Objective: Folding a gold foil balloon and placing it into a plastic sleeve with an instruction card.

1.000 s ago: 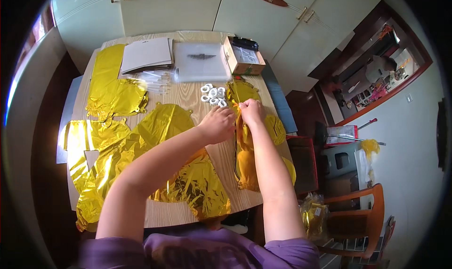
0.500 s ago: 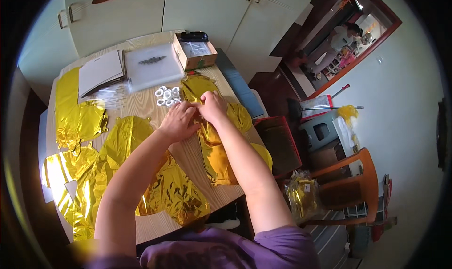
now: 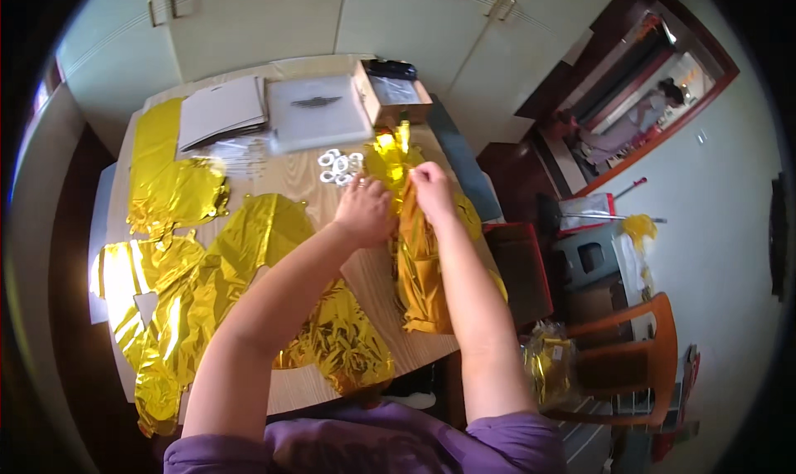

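Observation:
A flat gold foil balloon [image 3: 421, 267] lies on the right part of the table, its dull orange-gold side partly turned up. My right hand [image 3: 433, 194] pinches this foil near its upper part and raises a fold of it. On the foil's left side, my left hand [image 3: 365, 212] is curled with its fingers bent down; what lies under the fingertips is hidden. Just beyond the left hand sits a cluster of small white rings [image 3: 338, 167]. Shiny gold foil stands up in a crumpled strip [image 3: 388, 146] beyond my hands.
More flat gold foil balloons [image 3: 178, 287] cover the table's left and front. Grey-white card sheets [image 3: 220, 113], thin clear sticks [image 3: 236, 160], a clear plastic stack [image 3: 323, 130] and an open box [image 3: 362, 84] stand along the back. A wooden chair [image 3: 663, 350] is at right; a person [image 3: 655, 109] shows beyond the doorway.
My hands have moved apart, the right one lifting a fold of foil. Part of the foil beyond them now stands up shiny. The whole view has shifted, with the table further right.

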`<state>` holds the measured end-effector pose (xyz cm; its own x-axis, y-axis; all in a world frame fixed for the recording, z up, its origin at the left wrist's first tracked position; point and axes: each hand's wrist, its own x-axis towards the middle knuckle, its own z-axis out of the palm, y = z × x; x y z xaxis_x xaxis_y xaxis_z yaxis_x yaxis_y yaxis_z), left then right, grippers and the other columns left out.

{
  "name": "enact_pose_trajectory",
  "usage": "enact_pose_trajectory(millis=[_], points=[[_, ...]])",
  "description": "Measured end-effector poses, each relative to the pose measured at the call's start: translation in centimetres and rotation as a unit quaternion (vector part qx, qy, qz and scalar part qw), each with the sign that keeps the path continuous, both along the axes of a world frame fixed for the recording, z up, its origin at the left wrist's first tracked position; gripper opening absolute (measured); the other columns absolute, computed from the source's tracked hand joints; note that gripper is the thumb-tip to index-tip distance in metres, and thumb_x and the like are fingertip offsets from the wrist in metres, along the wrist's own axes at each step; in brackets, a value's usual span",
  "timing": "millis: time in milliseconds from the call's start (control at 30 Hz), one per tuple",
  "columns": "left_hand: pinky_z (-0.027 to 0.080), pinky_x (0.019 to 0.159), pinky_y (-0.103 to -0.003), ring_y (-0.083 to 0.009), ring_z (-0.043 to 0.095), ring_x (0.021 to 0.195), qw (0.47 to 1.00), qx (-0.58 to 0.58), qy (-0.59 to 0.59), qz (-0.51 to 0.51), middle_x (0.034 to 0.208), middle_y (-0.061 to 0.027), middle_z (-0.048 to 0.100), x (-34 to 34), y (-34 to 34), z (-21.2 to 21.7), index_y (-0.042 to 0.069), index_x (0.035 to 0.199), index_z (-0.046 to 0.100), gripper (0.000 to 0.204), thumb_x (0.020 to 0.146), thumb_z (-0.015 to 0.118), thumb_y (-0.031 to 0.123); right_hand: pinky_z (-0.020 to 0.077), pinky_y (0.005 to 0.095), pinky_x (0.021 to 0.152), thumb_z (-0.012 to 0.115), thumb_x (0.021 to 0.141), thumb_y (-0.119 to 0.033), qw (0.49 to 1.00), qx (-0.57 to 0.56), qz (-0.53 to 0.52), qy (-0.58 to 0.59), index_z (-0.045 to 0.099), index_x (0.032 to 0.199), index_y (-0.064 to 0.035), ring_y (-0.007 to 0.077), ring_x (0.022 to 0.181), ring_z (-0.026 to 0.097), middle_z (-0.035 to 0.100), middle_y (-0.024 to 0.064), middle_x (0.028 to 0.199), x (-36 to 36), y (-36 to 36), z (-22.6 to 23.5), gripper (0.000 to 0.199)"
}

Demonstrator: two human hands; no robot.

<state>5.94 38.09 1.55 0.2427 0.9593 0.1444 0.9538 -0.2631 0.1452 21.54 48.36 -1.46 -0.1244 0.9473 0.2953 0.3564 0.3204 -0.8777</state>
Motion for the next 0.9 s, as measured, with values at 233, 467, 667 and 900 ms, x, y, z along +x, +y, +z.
enact_pose_trajectory(millis=[233,467,667,900], points=[[-0.001,0.125,-0.055,-0.0374,0.024,0.152,0.984,-0.149,0.093,-0.006,0.155,-0.0276,0.037,0.3,-0.3,2.6,0.003,0.156,0.033,0.121,0.074,0.055,0.088,0.0492,0.0341,0.088,0.055,0.104,-0.021,0.95,-0.043,-0.022,0.308,0.063,0.116,-0.0055,0.0167,0.099,0.059,0.063,0.0053,0.108,6.8,-2.0,4.0,0.021],[-0.003,0.124,-0.058,-0.0433,0.014,0.154,0.981,-0.126,0.134,-0.059,0.161,-0.0282,0.027,2.6,-2.0,4.2,0.008,0.159,0.029,0.117,0.077,0.055,0.086,0.0488,0.0472,0.103,0.051,0.105,-0.031,0.866,-0.017,-0.033,0.499,0.053,0.138,-0.0093,0.0283,0.119,0.06,0.06,0.0116,0.131,22.2,-9.3,5.7,0.04],[0.002,0.126,-0.054,-0.0388,0.009,0.156,0.974,-0.158,0.049,-0.156,0.166,-0.0219,0.019,6.0,-6.2,2.5,0.011,0.162,0.023,0.112,0.082,0.047,0.085,0.0511,0.045,0.099,0.048,0.105,-0.044,0.86,0.01,-0.179,0.478,0.053,0.14,-0.0092,0.0269,0.118,0.059,0.058,0.0106,0.134,27.1,-15.7,8.4,0.049],[0.001,0.126,-0.051,-0.0348,0.004,0.157,0.979,-0.135,0.023,-0.151,0.169,-0.0189,0.01,4.5,-7.5,0.5,0.013,0.164,0.018,0.116,0.08,0.044,0.09,0.0448,0.0412,0.105,0.045,0.106,-0.04,0.856,0.027,-0.318,0.407,0.056,0.138,-0.0036,0.0266,0.12,0.058,0.06,0.0108,0.133,35.9,-19.6,13.5,0.049]])
